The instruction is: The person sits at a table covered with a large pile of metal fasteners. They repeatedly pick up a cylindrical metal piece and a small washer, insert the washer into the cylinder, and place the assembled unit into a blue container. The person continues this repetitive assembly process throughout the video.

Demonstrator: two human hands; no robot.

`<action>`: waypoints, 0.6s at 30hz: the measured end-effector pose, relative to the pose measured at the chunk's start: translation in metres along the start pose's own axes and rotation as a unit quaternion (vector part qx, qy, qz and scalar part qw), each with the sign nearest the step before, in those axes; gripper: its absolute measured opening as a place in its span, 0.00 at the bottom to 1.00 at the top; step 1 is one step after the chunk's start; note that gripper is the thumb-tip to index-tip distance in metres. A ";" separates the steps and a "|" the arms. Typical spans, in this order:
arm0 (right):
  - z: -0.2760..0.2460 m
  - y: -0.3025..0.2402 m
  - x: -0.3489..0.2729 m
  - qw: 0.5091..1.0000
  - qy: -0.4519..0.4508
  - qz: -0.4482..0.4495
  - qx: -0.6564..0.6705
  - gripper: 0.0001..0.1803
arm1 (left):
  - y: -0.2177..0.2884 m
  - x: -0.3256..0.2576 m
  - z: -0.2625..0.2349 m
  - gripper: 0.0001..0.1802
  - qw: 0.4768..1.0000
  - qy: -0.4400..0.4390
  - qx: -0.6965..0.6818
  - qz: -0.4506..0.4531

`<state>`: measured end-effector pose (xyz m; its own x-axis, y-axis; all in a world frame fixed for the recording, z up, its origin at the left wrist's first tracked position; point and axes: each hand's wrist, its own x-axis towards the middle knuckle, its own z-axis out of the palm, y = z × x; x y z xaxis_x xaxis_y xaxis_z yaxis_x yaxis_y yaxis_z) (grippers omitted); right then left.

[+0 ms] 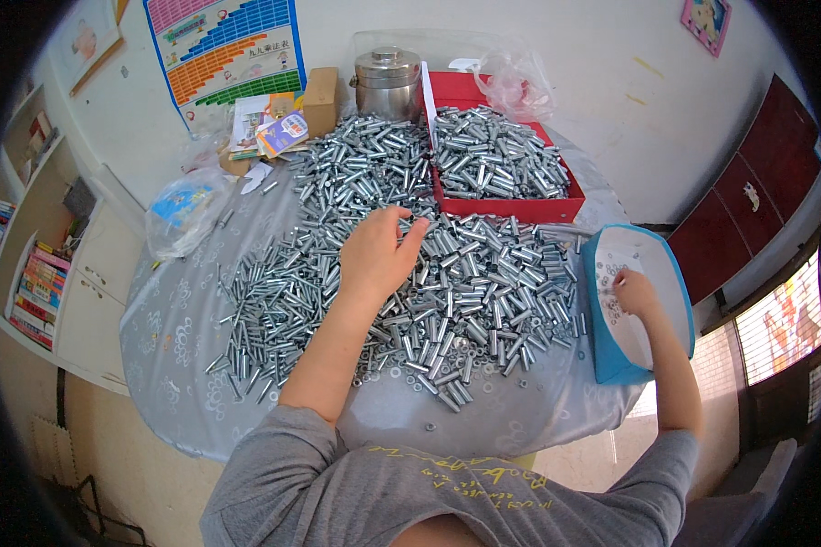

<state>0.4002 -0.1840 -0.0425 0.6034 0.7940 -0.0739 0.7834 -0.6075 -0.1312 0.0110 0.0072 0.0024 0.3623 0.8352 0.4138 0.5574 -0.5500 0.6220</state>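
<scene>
A big heap of small silver metal sleeves (483, 292) covers a round table with a grey patterned cloth (169, 328). My left hand (377, 251) rests palm down on the heap near its middle, fingers bent among the pieces; whether it grips any I cannot tell. My right hand (631, 290) reaches into a blue box with a white inside (611, 360) at the table's right edge, fingers pinched over small washers (608, 273) lying in it. A red tray (556, 208) full of the same silver sleeves stands behind the heap.
A steel pot with a lid (388, 82), a cardboard box (320, 98), booklets (269, 123) and plastic bags (184, 205) sit at the back and left of the table. Bookshelves (27, 273) stand at the left, a dark red cabinet (748, 196) at the right.
</scene>
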 end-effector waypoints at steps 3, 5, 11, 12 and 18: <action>-0.039 -0.023 -0.021 0.978 0.094 -0.015 0.185 0.12 | 0.001 0.000 0.003 0.22 0.999 0.015 -0.011 0.031; -0.069 -0.074 -0.062 0.881 0.065 -0.085 0.461 0.13 | 0.001 -0.002 0.011 0.23 0.996 0.018 -0.051 0.069; -0.021 -0.239 -0.083 0.621 0.116 -0.230 0.741 0.18 | 0.007 -0.010 0.006 0.39 0.965 -0.040 -0.160 0.202; -0.016 -0.263 -0.087 0.607 0.097 -0.234 0.753 0.17 | 0.009 -0.010 0.003 0.41 0.961 -0.022 -0.182 0.208; 0.007 -0.326 -0.087 0.667 0.126 -0.314 0.663 0.10 | 0.007 -0.012 0.005 0.53 0.917 0.047 -0.377 0.120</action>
<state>0.0914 -0.0544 0.0001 0.3549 0.7521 0.5553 0.1734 0.5307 -0.8296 0.0145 -0.0070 -0.0017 0.3218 0.7050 0.6320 -0.2183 -0.5943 0.7740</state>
